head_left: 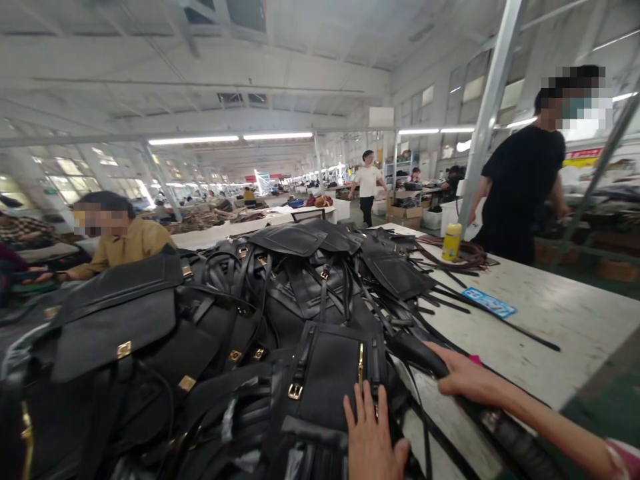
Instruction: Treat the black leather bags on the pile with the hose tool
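Note:
My left hand (373, 433) lies with its fingers spread on a black leather bag (330, 360), just below a gold zipper (361, 363). A gold buckle (295, 391) sits on a strap to the left of that zipper. My right hand (465, 377) is wrapped round a black nozzle (417, 353), whose front end points toward the bag. A ribbed black hose (515, 437) runs back from it under my forearm. More black bags (120, 327) with straps and gold clasps are heaped to the left and behind.
The pale table (540, 293) carries a yellow bottle (451, 241), coiled brown straps (475, 253) and a blue label (489, 302). A metal post (493, 100) rises behind. People (525, 180) stand or walk beyond, and a person in yellow (130, 233) is at the left.

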`<state>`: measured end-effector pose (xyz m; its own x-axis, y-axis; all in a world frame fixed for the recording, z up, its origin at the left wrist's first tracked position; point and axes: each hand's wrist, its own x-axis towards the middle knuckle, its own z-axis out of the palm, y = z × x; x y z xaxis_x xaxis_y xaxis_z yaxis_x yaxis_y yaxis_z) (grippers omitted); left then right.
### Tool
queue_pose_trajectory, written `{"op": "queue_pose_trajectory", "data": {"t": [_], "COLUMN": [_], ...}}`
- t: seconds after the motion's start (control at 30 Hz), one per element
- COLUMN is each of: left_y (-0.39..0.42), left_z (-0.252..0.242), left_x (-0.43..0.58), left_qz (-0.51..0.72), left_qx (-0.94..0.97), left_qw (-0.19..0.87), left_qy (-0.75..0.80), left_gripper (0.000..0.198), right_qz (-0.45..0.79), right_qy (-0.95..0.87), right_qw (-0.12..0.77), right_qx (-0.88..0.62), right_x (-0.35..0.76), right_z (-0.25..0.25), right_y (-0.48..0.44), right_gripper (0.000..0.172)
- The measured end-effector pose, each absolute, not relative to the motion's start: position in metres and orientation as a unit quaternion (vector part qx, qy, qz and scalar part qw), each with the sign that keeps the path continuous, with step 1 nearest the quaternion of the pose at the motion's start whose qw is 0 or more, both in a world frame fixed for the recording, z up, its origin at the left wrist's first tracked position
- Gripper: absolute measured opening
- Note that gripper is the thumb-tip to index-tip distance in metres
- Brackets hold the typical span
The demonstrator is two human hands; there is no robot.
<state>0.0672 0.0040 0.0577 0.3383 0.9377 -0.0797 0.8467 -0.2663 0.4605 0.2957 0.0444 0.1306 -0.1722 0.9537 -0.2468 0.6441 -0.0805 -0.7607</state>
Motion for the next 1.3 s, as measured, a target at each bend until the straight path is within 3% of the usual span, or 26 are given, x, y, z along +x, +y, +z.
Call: {"op": "queue_pose_trajectory", "data": {"t": [0.2,0.33,0.5,0.7,0.8,0.93,1.07,1.2,1.3], "left_y": [0.008,0.009,0.009,0.013,0.011,0.004,0.001,0.003,0.004], "left_z": [0.053,0.056,0.049,0.030,0.009,-0.016,-0.022,-0.019,-0.020], "left_x": [0.066,0.070,0.074,0.061,0.061,0.071,0.077,0.072,0.070], "left_qz": [0.073,0.071,0.100,0.117,0.137,0.215,0.248,0.238,0.234], "left_qx": [0.802,0.797,0.774,0.814,0.810,0.766,0.750,0.769,0.779], "left_qw": [0.186,0.203,0.169,0.207,0.162,0.071,0.050,0.030,0.024], "left_qy": [0.564,0.565,0.602,0.530,0.547,0.602,0.612,0.593,0.582], "left_gripper": [0.067,0.069,0.069,0.074,0.056,0.033,0.031,0.035,0.037], "right_qz": [0.515,0.507,0.536,0.549,0.536,0.548,0.546,0.546,0.537], "right_qy": [-0.615,-0.605,-0.596,-0.604,-0.629,-0.657,-0.664,-0.664,-0.677], "right_qw": [0.143,0.196,0.196,0.161,0.171,0.103,0.023,-0.017,0.005], "right_qx": [-0.581,-0.581,-0.565,-0.555,-0.536,-0.508,-0.511,-0.511,-0.503], "right_x": [0.271,0.260,0.279,0.261,0.233,0.188,0.139,0.115,0.126], "right_z": [0.115,0.111,0.118,0.107,0.114,0.130,0.133,0.140,0.154], "right_y": [0.108,0.135,0.118,0.111,0.127,0.145,0.164,0.179,0.176], "right_gripper": [0.053,0.041,0.041,0.045,0.047,0.036,0.009,0.011,0.011]}}
